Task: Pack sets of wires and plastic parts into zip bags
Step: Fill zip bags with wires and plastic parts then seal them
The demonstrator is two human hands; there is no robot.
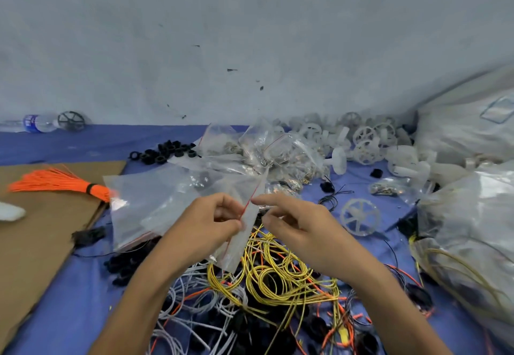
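Left hand (205, 224): grip clamped on zip bag (236, 249) at its red seal line. Right hand (294, 224): grip pinching the bag's opposite lip. Bag hangs between the hands, above yellow wires (278, 276) heaped on blue cloth (83, 285).

Light: even, diffuse, cool in tone, moderately bright; source out of view.
Shadows: soft and faint, under the left hand (205, 224) and right hand (294, 226) and within the wire tangle (278, 276).
Glare: pale sheen on the large bags (467, 215) along the right edge of the blue sheet (83, 143); faint sheen on the zip bag (236, 246).
Sharpness: soft throughout; fingertips slightly smeared; white wheels (364, 143) at the far edge lose fine detail.
Distortion: wide-angle bowing; the sheet's far edge curves; the bottle (36, 123) at the far left corner is stretched and blurred.
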